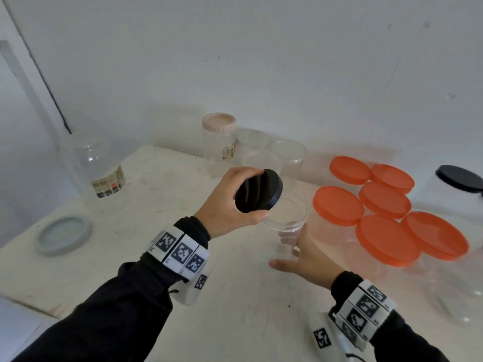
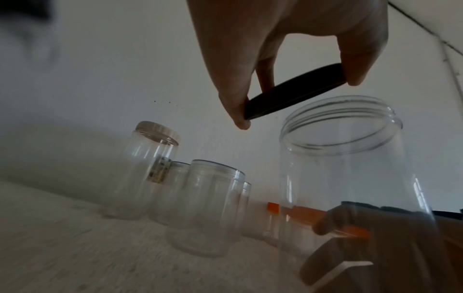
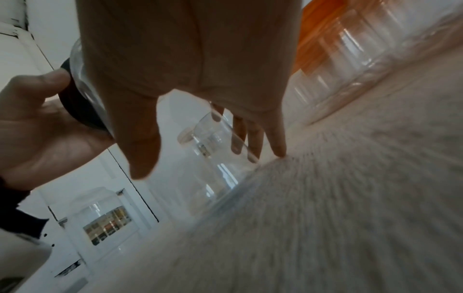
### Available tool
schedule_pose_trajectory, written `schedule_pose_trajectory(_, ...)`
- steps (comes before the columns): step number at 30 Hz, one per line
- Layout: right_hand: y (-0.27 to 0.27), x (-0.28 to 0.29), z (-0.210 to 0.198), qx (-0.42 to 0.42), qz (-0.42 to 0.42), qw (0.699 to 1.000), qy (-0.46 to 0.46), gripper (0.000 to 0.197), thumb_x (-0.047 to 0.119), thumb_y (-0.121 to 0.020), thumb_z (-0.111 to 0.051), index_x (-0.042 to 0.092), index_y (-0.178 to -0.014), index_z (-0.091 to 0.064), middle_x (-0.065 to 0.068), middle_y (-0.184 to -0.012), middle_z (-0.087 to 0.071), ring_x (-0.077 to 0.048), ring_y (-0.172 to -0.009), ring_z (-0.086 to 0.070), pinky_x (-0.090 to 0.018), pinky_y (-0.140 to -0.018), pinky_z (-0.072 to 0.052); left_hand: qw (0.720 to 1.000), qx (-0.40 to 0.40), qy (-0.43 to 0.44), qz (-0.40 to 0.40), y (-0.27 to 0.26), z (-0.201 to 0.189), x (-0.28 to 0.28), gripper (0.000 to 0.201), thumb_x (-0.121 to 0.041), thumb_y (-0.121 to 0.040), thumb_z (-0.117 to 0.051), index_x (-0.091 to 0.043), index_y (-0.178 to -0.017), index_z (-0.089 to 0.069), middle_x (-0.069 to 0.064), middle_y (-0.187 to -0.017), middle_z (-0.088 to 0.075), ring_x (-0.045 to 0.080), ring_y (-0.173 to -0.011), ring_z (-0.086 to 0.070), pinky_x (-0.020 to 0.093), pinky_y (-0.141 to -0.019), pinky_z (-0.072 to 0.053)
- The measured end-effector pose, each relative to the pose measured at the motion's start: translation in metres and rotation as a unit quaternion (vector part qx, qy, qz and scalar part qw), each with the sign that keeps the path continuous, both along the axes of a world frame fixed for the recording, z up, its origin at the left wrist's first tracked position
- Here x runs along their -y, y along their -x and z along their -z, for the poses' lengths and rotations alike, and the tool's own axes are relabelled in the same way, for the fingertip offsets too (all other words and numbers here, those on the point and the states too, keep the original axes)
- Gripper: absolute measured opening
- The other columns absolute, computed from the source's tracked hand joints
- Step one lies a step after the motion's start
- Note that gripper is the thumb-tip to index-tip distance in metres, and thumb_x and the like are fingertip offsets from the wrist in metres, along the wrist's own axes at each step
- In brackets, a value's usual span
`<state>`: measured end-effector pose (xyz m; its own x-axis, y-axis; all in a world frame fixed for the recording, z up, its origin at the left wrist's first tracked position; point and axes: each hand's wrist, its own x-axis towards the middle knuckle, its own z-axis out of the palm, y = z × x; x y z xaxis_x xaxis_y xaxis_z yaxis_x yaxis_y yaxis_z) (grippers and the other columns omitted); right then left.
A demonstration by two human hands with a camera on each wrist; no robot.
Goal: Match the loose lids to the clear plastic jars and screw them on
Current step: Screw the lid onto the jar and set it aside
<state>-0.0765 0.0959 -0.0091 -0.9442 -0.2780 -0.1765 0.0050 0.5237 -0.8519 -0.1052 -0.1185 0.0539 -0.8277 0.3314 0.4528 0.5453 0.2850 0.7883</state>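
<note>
Black lid (image 1: 258, 191), pinched by its rim in our left hand (image 1: 227, 205), hangs tilted just above and left of the open clear jar (image 1: 287, 218); our right hand (image 1: 311, 259) grips its wall, upright on the table (image 1: 235, 309).
</note>
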Motion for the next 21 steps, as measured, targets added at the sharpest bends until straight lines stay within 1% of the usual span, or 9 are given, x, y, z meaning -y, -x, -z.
schedule_pose_trajectory(2,-0.001,-0.001,0.001,-0.008,0.011,1.0,0.021,0.081,0.032,-0.069,-0.081,0.033,-0.126,-0.023,0.012,-0.13,-0.038,-0.008,-0.123,-0.04,-0.023,-0.099,-0.036,1.0,0.0,0.006,0.011,0.0,-0.001,-0.005,0.068,-0.042,-0.065,-0.067,-0.02,-0.126,-0.047,-0.002,-0.124,-0.047,0.011,-0.119,-0.045,0.038,-0.099,-0.044)
schedule_pose_trajectory(6,-0.002,0.0,0.001,-0.048,0.025,0.998,0.036,0.078,0.028,-0.066,-0.084,0.03,-0.128,-0.036,0.009,-0.129,-0.047,-0.009,-0.119,-0.047,-0.02,-0.095,-0.044,0.998,-0.024,0.049,0.029,0.002,0.0,-0.013,0.069,-0.047,-0.066,-0.065,-0.017,-0.126,-0.05,-0.001,-0.126,-0.048,0.009,-0.119,-0.045,0.029,-0.099,-0.042)
schedule_pose_trajectory(9,-0.002,0.003,0.001,-0.057,0.024,0.997,0.051,0.072,0.022,-0.065,-0.084,0.034,-0.12,-0.038,0.01,-0.125,-0.05,-0.006,-0.116,-0.049,-0.016,-0.091,-0.046,0.996,-0.027,0.083,0.034,0.001,0.002,-0.018,0.07,-0.053,-0.065,-0.064,-0.02,-0.125,-0.052,-0.006,-0.128,-0.047,0.007,-0.121,-0.042,0.019,-0.1,-0.038)
schedule_pose_trajectory(12,-0.002,0.005,0.0,-0.06,0.021,0.996,0.066,0.067,0.019,-0.065,-0.085,0.039,-0.111,-0.04,0.009,-0.122,-0.051,-0.006,-0.114,-0.05,-0.014,-0.087,-0.047,0.994,-0.038,0.101,0.031,0.002,0.006,-0.022,0.07,-0.055,-0.063,-0.064,-0.022,-0.123,-0.053,-0.008,-0.127,-0.046,0.005,-0.119,-0.038,0.008,-0.097,-0.032)
schedule_pose_trajectory(15,-0.002,0.006,-0.001,-0.061,0.015,0.996,0.057,0.066,0.019,-0.066,-0.084,0.032,-0.112,-0.038,0.01,-0.121,-0.049,-0.008,-0.115,-0.049,-0.012,-0.085,-0.046,0.994,-0.029,0.101,0.034,0.001,0.007,-0.021,0.069,-0.055,-0.062,-0.065,-0.024,-0.123,-0.051,-0.007,-0.127,-0.044,0.005,-0.118,-0.037,0.003,-0.094,-0.029)
schedule_pose_trajectory(17,-0.002,0.006,-0.004,-0.053,0.002,0.998,0.041,0.072,0.02,-0.067,-0.083,0.032,-0.117,-0.033,0.009,-0.126,-0.044,-0.01,-0.119,-0.046,-0.013,-0.087,-0.044,0.995,-0.015,0.092,0.041,-0.001,0.007,-0.022,0.069,-0.053,-0.062,-0.066,-0.024,-0.123,-0.05,-0.007,-0.126,-0.043,0.003,-0.119,-0.037,0.003,-0.094,-0.029)
schedule_pose_trajectory(18,-0.001,0.005,-0.007,-0.044,-0.014,0.998,0.032,0.079,0.021,-0.067,-0.083,0.033,-0.122,-0.028,0.009,-0.129,-0.04,-0.011,-0.121,-0.044,-0.014,-0.09,-0.043,0.996,-0.007,0.081,0.046,-0.001,0.007,-0.022,0.07,-0.052,-0.062,-0.067,-0.024,-0.123,-0.049,-0.006,-0.126,-0.043,0.003,-0.119,-0.038,0.006,-0.095,-0.031)
schedule_pose_trajectory(20,0.0,0.001,-0.016,-0.022,-0.054,0.998,0.025,0.103,0.024,-0.062,-0.086,0.035,-0.134,-0.013,0.011,-0.137,-0.029,-0.01,-0.125,-0.038,-0.017,-0.096,-0.039,0.997,0.017,0.049,0.055,-0.003,0.01,-0.022,0.079,-0.049,-0.06,-0.071,-0.022,-0.129,-0.043,-0.004,-0.128,-0.043,0.004,-0.12,-0.04,0.012,-0.097,-0.036)
schedule_pose_trajectory(21,0.0,-0.001,-0.023,-0.015,-0.065,0.997,0.033,0.114,0.029,-0.056,-0.088,0.036,-0.137,-0.008,0.012,-0.14,-0.025,-0.01,-0.127,-0.036,-0.018,-0.097,-0.037,0.997,0.044,0.027,0.061,-0.003,0.012,-0.021,0.087,-0.046,-0.058,-0.075,-0.023,-0.133,-0.037,-0.004,-0.131,-0.043,0.004,-0.122,-0.041,0.016,-0.099,-0.037)
